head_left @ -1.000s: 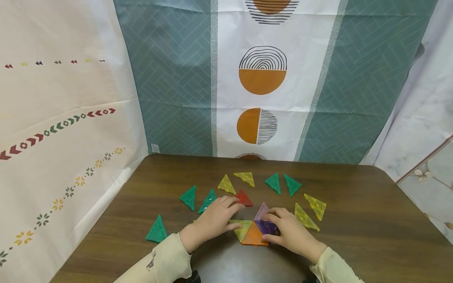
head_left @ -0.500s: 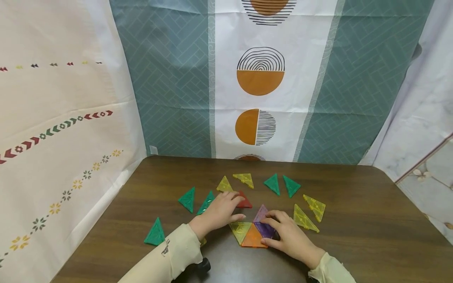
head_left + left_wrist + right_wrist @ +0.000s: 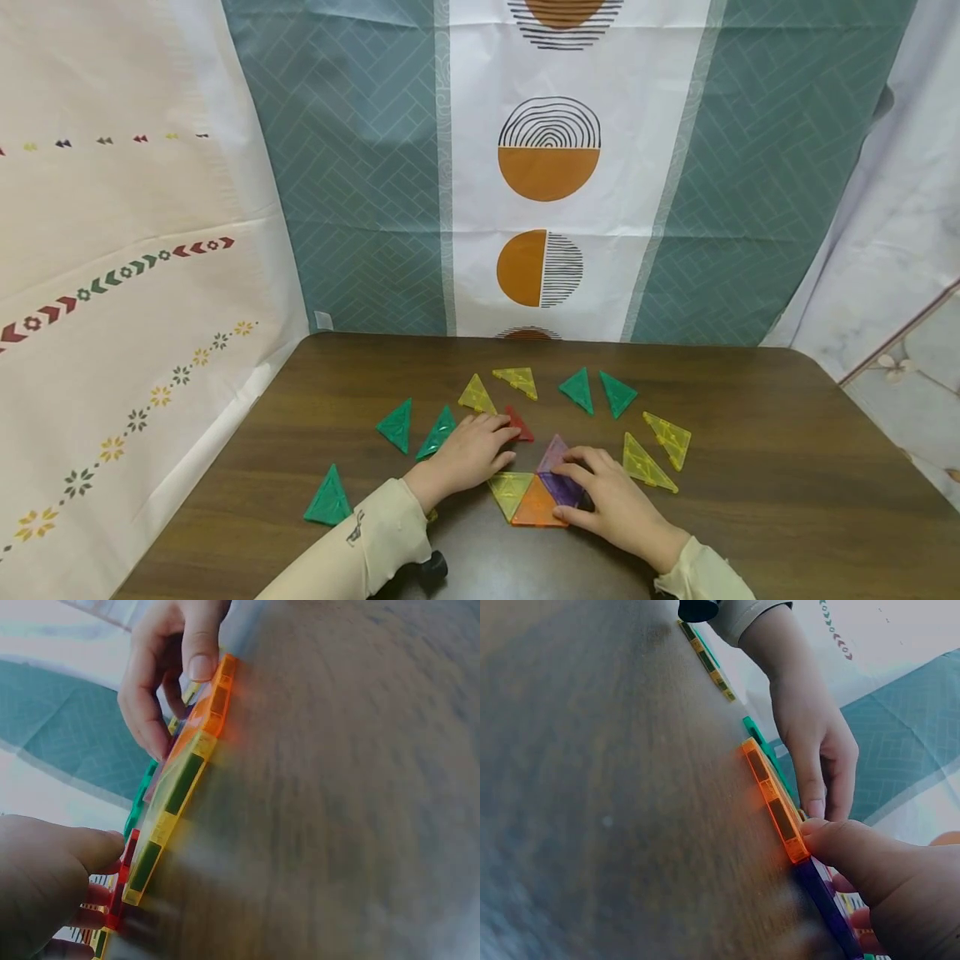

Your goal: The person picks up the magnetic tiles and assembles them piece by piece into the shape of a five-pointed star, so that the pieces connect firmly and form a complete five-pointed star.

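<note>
A row of joined triangular magnetic tiles lies flat on the table: a yellow tile (image 3: pixel 511 493), an orange tile (image 3: pixel 536 507), a dark purple tile (image 3: pixel 562 489) and a lighter purple tile (image 3: pixel 553 453). My right hand (image 3: pixel 611 496) holds this row, its thumb on the orange tile's corner and its curled fingers over the purple ones. Beyond the row, a red triangular tile (image 3: pixel 519 420) is partly covered by the fingers of my left hand (image 3: pixel 467 452). Those fingers touch it, loosely bent; in the left wrist view the thumb is close to the red tile (image 3: pixel 120 889).
Green triangles (image 3: pixel 327 498) lie at left, including one beside my left hand (image 3: pixel 437 433). Yellow triangles (image 3: pixel 477 394) and green ones (image 3: pixel 577 390) lie farther back. More yellow tiles (image 3: pixel 647 462) are right of my right hand. A patterned cloth (image 3: pixel 360 208) hangs behind the table.
My left hand has moved right and away from me, off the yellow tile's side, and its fingers have come down over the red tile. My right hand stays on the joined tiles.
</note>
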